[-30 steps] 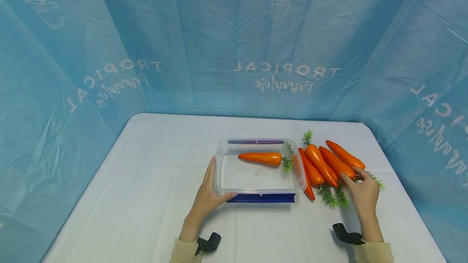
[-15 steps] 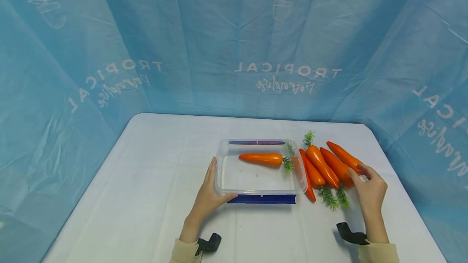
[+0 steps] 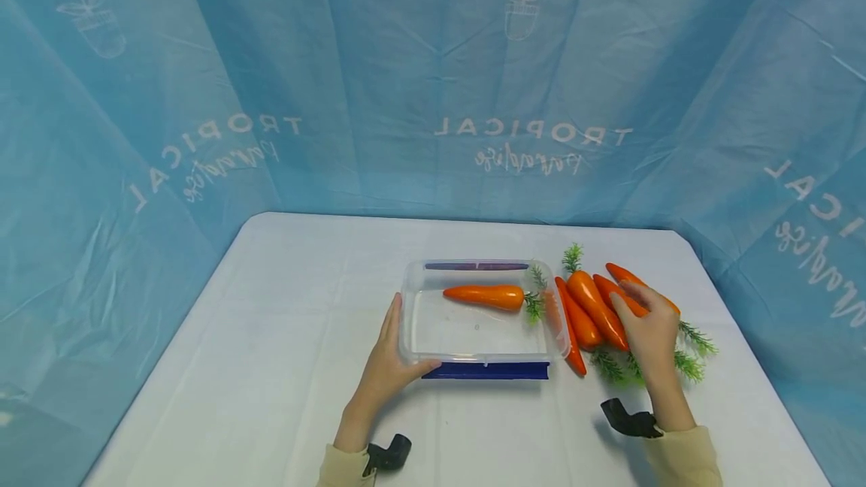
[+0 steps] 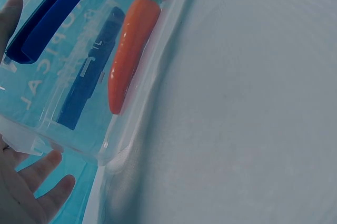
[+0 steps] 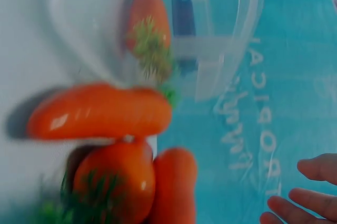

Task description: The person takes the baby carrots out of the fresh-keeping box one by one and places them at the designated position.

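A clear plastic container (image 3: 440, 337) with blue side clips stands on the table. One carrot (image 3: 482, 296) with green leaves lies inside it. My left hand (image 3: 386, 370) holds the container's front left corner, thumb on the front and fingers along the left wall. To the right of the container lie several loose carrots (image 3: 597, 313), their leafy tops pointing different ways. Over the right part of this group hovers my right hand (image 3: 649, 329), covering parts of two carrots. In the right wrist view, its fingers (image 5: 303, 209) and thumb are apart with nothing between them.
The white table (image 3: 298, 337) ends at a far edge in front of a blue printed curtain (image 3: 379, 81). One thin carrot (image 3: 570, 325) lies right against the container's right side. Each wrist carries a black camera mount (image 3: 629, 421).
My right hand first shifted right along the carrots, then left and farther away over them. Leaves of the right-hand carrots now show beside it. The left hand and the container stay in place.
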Demonstrator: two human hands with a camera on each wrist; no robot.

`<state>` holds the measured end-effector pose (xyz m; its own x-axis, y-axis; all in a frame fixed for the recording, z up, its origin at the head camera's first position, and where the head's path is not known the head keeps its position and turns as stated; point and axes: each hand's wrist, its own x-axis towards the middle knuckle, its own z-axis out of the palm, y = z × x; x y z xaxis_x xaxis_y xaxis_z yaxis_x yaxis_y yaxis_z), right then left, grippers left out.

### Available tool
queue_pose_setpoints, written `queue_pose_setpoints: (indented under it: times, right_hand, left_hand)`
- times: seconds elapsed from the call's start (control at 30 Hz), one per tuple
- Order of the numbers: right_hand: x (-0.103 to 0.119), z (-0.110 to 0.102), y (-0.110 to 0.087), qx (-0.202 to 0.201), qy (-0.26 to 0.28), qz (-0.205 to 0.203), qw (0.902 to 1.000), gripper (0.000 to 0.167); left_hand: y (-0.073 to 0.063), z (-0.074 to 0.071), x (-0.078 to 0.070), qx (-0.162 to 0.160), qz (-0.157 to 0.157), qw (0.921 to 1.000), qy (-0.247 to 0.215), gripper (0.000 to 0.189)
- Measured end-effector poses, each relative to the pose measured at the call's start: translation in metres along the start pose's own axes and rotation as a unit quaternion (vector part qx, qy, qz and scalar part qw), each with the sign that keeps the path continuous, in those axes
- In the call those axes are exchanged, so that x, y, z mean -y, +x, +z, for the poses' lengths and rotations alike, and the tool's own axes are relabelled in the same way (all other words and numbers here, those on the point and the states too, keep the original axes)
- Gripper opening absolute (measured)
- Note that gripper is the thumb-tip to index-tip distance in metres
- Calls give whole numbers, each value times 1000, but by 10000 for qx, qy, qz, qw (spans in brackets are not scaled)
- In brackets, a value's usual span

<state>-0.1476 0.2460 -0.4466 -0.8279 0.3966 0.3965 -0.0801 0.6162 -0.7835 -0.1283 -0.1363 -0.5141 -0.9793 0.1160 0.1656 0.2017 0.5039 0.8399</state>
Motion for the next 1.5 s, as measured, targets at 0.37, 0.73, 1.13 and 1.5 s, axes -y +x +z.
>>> queue_pose_setpoints:
  times: [0.37, 0.73, 1.13, 1.5]
  right_hand:
    - [20, 35, 3, 588, 317, -518, 9964, 26]
    - [32, 63, 4, 1184, 552, -761, 9885, 26]
    - [38, 91, 6, 1900, 638, -997, 9746, 31]
    - [44, 96, 3, 2636, 279, -850, 9605, 35]
  left_hand:
    - [0, 0, 2, -2, 40, 10000, 84, 121]
    - [2, 0, 2, -10, -25, 10000, 92, 121]
    - [0, 0, -1, -20, -29, 10000, 59, 121]
    - [-1, 2, 0, -66, -67, 9999, 85, 121]
